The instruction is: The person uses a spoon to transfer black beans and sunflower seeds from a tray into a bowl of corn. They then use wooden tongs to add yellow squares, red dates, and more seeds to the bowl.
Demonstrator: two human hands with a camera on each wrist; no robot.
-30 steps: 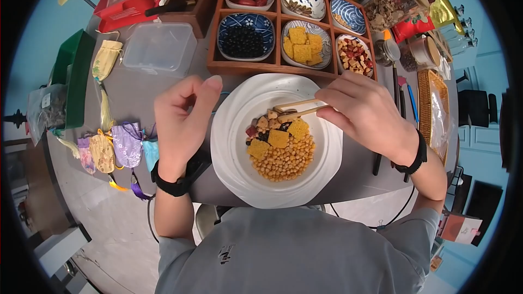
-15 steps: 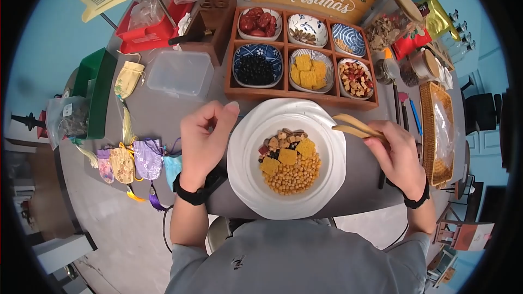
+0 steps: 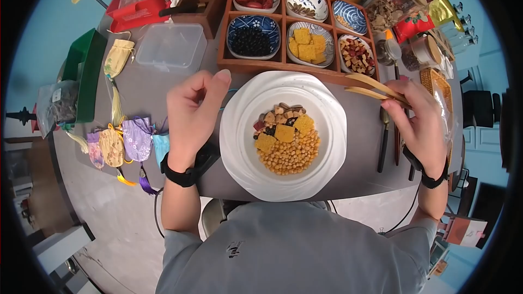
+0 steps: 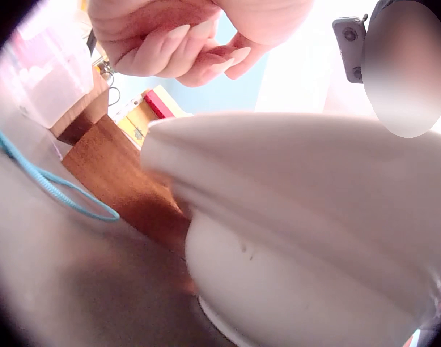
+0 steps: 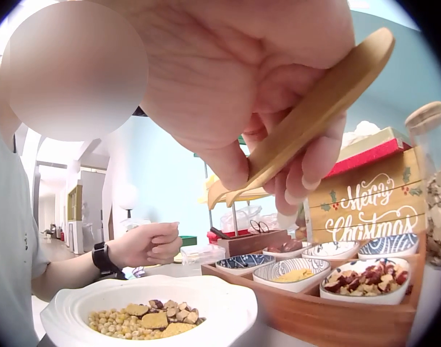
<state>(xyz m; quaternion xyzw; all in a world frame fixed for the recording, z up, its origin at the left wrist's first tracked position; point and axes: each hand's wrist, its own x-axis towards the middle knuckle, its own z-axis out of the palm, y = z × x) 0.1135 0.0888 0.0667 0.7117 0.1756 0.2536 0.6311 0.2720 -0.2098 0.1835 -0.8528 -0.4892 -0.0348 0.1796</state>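
The white bowl (image 3: 229,130) holds yellow beans (image 3: 287,155), several yellow squares (image 3: 284,133), dark beans and nut pieces. My right hand (image 3: 422,120) pinches wooden tongs (image 3: 376,88) to the right of the bowl, their tips over the tray's front right corner and holding nothing. In the right wrist view the tongs (image 5: 314,116) lie between thumb and fingers. My left hand (image 3: 195,114) hangs left of the bowl, fingers curled around nothing; the left wrist view shows the curled fingers (image 4: 198,50) above the bowl's rim (image 4: 278,130).
Behind the bowl stands a divided wooden tray (image 3: 305,72) of small dishes: red dates, dark beans, yellow squares, nuts. To the left are a clear box (image 3: 171,46), fabric pouches (image 3: 136,139) and a green bin (image 3: 90,76). Dark-handled tools (image 3: 383,147), jars and a wicker basket are at right.
The right hand with the tongs has moved from above the bowl out to the right. The bowl's contents look the same, and the left hand stays beside the bowl. The head view has shifted.
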